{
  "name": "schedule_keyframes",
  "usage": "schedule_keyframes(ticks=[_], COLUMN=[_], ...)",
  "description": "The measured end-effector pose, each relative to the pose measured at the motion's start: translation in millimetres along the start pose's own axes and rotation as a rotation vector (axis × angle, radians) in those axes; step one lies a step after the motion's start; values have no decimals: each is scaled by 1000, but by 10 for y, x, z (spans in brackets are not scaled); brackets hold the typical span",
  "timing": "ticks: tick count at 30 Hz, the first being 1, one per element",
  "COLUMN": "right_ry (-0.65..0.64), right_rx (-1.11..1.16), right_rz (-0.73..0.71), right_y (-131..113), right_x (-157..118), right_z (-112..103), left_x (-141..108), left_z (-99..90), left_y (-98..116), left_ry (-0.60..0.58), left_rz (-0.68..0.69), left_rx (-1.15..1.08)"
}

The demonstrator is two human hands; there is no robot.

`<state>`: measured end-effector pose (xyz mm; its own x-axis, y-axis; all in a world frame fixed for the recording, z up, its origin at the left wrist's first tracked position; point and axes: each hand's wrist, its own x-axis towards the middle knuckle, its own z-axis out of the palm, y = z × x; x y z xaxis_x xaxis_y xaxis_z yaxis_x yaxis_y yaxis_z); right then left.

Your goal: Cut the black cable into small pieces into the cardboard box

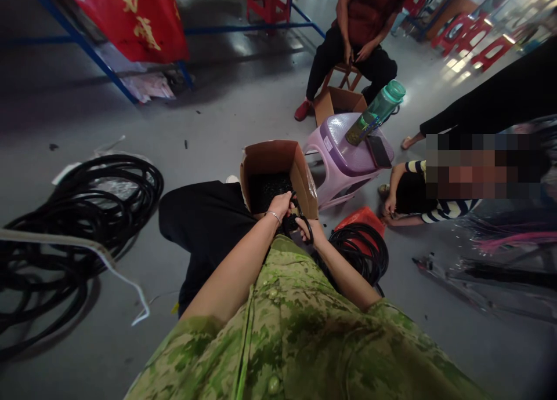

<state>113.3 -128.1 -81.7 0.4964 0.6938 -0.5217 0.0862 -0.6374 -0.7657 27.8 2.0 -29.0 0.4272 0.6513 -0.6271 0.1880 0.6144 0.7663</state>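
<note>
My right hand is closed around black-handled scissors, with one handle loop showing beside the fingers. Just left of it, my left hand has its fingers pinched on a thin black strip, close to the scissors' blades. Both hands are over the near edge of an open cardboard box, in front of my lap. Inside the box lies a heap of small black pieces. Whether the blades touch the strip cannot be made out.
Coils of black tubing lie on the floor at left and right. A purple stool carries a green bottle and a phone. One seated person is ahead; another person in stripes crouches at right.
</note>
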Motion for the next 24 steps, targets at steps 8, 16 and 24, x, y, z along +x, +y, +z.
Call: schedule_keyframes(ticks=[8,16,24], right_ry=[-28,-34,-110], right_rx=[66,12,-285], right_rz=[36,-89,-256], right_y=[74,10,-93], right_x=[-65,-28,-40], right_z=[-5,-195,-462], left_x=[-36,-38,-65], left_z=[7,59,41], left_y=[24,-5,6], left_ry=[-86,-98,-84], left_rz=[-18,58,83], left_rx=[-96,-34,40])
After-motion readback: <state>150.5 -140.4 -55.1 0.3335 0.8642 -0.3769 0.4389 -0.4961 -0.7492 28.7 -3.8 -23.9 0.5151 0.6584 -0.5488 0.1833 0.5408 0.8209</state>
